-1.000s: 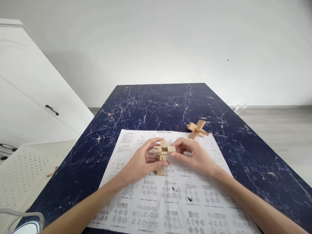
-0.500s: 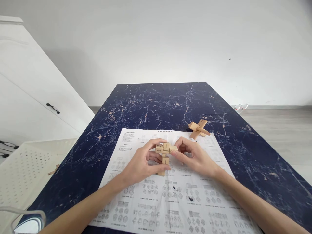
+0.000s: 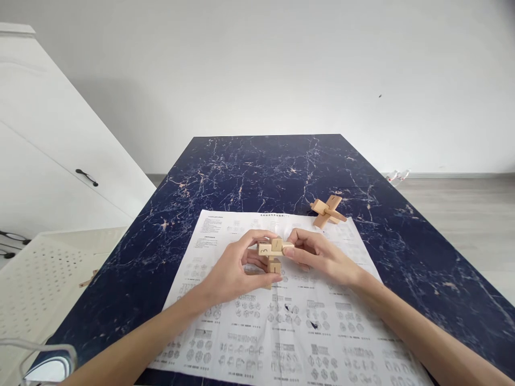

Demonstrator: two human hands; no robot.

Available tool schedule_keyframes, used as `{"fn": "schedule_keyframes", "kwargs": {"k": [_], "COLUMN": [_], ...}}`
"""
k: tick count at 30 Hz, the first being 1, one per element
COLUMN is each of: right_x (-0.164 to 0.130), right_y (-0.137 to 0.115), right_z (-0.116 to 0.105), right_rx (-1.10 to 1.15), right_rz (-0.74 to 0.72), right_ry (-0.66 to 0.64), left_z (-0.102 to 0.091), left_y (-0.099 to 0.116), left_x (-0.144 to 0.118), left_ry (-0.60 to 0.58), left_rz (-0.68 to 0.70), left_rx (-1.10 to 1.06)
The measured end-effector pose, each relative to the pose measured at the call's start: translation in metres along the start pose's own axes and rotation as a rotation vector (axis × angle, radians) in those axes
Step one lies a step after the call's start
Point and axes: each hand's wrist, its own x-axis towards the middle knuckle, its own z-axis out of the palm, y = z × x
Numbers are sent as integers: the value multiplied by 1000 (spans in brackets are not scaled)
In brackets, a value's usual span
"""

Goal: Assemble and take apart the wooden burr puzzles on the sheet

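Between my hands is a wooden burr puzzle [image 3: 277, 246] of interlocking notched blocks, marked with dark numerals such as a 3. My left hand [image 3: 235, 265] wraps its left side, fingers behind and thumb at the lower block. From the right, my right hand [image 3: 316, 254] pinches the end of the horizontal block between thumb and index finger. Some of the puzzle is hidden by my fingers. Under both hands lies a creased paper sheet [image 3: 245, 356] printed with rows of small puzzle diagrams.
A second assembled wooden puzzle [image 3: 329, 212] rests at the sheet's upper right edge. The dark blue marbled table [image 3: 249, 171] reaches toward the wall. At left stand a white perforated basket [image 3: 44, 279] and a white cabinet [image 3: 52, 139]; a cable [image 3: 36, 346] runs at lower left.
The puzzle has tilted slightly in my hands, so less of its lower block and left numerals shows. My right fingers have shifted a little on the block's end.
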Motion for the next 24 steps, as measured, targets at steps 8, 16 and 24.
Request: {"fn": "schedule_keyframes", "kwargs": {"k": [8, 16, 24], "right_x": [3, -2, -2], "right_y": [1, 4, 4], "right_z": [5, 12, 21], "right_rx": [43, -246, -512], "right_rz": [-13, -163, -388], "right_ry": [98, 129, -39], "left_z": [1, -8, -9], "left_y": [-1, 0, 1], "left_x": [4, 9, 11], "left_ry": [38, 178, 300], "left_rz": [-101, -109, -123], "left_rx": [-201, -243, -208]}}
